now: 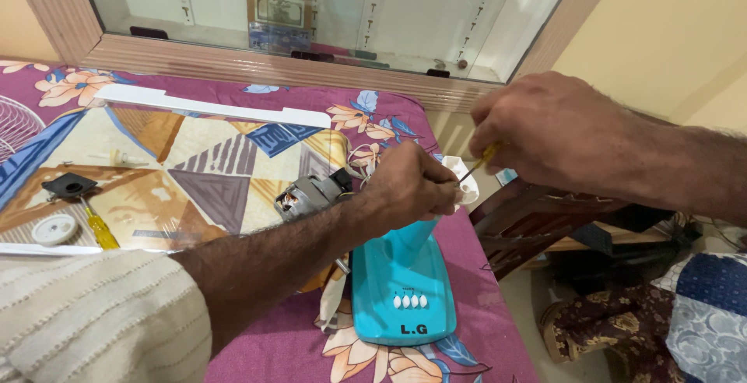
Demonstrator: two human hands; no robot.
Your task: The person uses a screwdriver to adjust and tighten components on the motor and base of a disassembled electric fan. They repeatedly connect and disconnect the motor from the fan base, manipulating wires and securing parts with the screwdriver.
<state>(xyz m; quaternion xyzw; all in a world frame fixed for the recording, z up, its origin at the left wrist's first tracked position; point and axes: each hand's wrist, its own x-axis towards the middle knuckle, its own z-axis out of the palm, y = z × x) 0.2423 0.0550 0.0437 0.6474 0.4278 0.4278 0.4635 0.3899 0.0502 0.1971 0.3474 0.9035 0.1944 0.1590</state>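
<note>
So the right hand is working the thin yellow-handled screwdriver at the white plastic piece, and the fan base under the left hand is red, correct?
Not quite: the head view shows the fan base is turquoise, not red. The right hand does hold the thin yellow-handled screwdriver at the white plastic piece, under the left hand.

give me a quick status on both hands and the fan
Left hand grips white part atop teal fan base. Right hand holds yellow screwdriver, tip at part. Motor alongside.
</note>
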